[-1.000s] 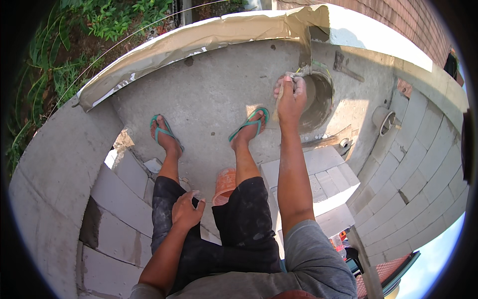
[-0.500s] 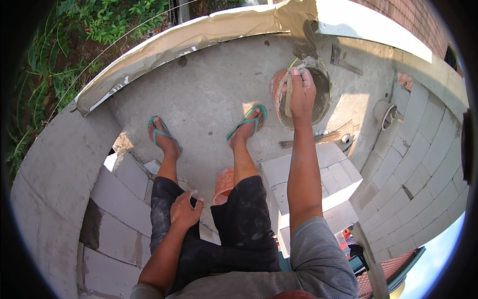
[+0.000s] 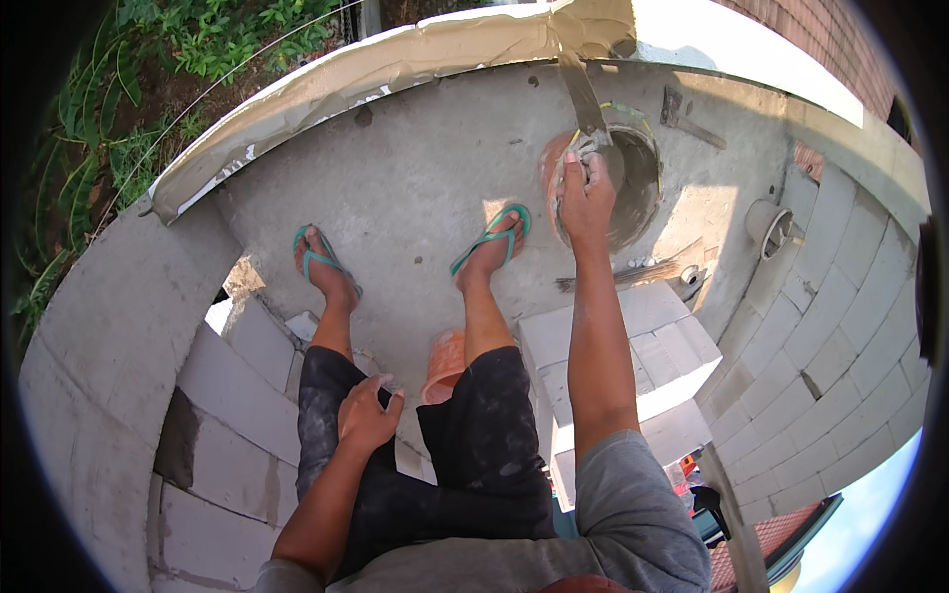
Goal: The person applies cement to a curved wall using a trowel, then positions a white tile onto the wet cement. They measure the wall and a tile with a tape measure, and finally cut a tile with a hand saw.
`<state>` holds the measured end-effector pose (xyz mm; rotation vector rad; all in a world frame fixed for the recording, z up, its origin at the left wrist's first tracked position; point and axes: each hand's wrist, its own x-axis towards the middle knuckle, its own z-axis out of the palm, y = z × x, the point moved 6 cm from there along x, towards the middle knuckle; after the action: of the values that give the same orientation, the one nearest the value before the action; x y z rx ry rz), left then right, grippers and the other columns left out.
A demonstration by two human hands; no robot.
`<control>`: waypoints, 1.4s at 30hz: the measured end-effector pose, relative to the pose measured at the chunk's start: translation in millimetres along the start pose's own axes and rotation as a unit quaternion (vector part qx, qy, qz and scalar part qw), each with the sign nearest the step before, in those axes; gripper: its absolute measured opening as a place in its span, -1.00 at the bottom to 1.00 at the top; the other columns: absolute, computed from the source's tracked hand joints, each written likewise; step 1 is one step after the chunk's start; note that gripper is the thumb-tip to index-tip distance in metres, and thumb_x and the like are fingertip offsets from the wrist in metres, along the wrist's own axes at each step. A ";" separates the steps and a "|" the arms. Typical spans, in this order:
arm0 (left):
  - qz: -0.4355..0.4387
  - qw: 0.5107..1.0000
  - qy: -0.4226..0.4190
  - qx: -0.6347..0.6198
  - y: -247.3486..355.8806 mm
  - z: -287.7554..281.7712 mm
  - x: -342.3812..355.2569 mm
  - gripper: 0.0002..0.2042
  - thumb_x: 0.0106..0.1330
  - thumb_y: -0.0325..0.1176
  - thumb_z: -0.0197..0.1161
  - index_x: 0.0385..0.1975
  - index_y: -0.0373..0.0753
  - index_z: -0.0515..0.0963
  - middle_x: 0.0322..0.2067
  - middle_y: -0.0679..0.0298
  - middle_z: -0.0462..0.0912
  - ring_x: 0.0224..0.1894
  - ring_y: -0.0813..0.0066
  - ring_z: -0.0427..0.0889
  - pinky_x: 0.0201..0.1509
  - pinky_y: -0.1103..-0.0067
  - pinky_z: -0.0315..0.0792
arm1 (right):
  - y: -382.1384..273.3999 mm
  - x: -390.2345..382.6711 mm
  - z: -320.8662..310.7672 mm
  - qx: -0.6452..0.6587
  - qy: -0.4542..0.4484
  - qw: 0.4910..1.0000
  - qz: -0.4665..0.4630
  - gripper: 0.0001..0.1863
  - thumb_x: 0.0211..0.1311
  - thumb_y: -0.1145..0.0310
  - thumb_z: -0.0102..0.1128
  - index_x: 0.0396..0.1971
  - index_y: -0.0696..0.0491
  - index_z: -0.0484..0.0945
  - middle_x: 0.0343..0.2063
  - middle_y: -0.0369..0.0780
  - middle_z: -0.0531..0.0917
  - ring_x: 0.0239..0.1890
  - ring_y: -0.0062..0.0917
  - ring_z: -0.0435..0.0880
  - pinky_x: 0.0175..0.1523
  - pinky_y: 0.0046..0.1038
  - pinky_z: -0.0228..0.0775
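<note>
My right hand (image 3: 587,203) grips a trowel (image 3: 581,94) whose mortar-smeared blade points away from me and is seen nearly edge-on. Its tip reaches the wet mortar (image 3: 596,30) on the curved ledge (image 3: 326,94); whether it touches cannot be told. Beneath that hand stands a round orange bucket (image 3: 554,170), crusted with grey and holding mortar. By my left thigh hangs my left hand (image 3: 370,417), its fingers loosely curled, thumb apart, with nothing visible in it.
A hatchet-like tool (image 3: 690,121) lies beyond the bucket. Pale blocks (image 3: 618,341) are stacked right of my legs, near a stick broom (image 3: 633,275). A small orange bucket (image 3: 445,364) stands between my legs. Block walls rise on both sides; plants grow beyond the ledge.
My right hand has come slightly down and nearer. The trowel blade has turned from its broad face to a narrow edge. My left hand stays by the thigh.
</note>
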<state>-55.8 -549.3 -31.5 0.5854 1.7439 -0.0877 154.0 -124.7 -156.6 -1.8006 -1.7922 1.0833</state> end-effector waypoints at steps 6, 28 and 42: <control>-0.005 1.000 -0.002 0.015 0.3 -3.4 0.3 -0.53 0.38 -0.06 0.30 0.13 -0.29 0.65 0.12 -0.04 0.70 0.23 -0.03 0.63 0.36 0.27 0.45 | 16.7 49.2 29.9 0.018 -0.016 0.995 0.092 -0.59 0.48 0.10 0.24 -0.28 0.22 0.56 -0.45 -0.01 0.67 -0.30 -0.21 0.71 -0.13 -0.21 0.46; -0.006 0.999 -0.010 0.052 9.6 6.8 -0.7 -0.57 0.39 -0.08 0.30 0.12 -0.23 0.66 0.11 -0.01 0.70 0.23 -0.05 0.63 0.33 0.24 0.47 | 137.8 -17.1 -7.1 0.343 0.252 0.835 0.348 -0.55 0.61 0.02 -0.08 -0.09 0.12 0.61 -0.33 -0.08 0.75 -0.37 -0.48 0.63 -0.33 -0.46 0.44; 0.112 0.982 0.113 0.106 12.2 -6.6 -22.3 -0.55 0.34 -0.11 0.34 0.11 -0.29 0.64 0.09 -0.08 0.69 0.20 -0.11 0.62 0.35 0.19 0.45 | 79.1 -231.7 -108.0 -0.115 -0.112 0.959 0.235 -0.52 0.32 0.24 0.37 0.16 0.16 0.60 -0.04 0.02 0.63 -0.08 -0.17 0.69 0.12 -0.20 0.52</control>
<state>-53.3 -543.7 -5.9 0.9766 1.8873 -0.0500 311.5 -329.7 -87.8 -2.4166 -1.7114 1.3417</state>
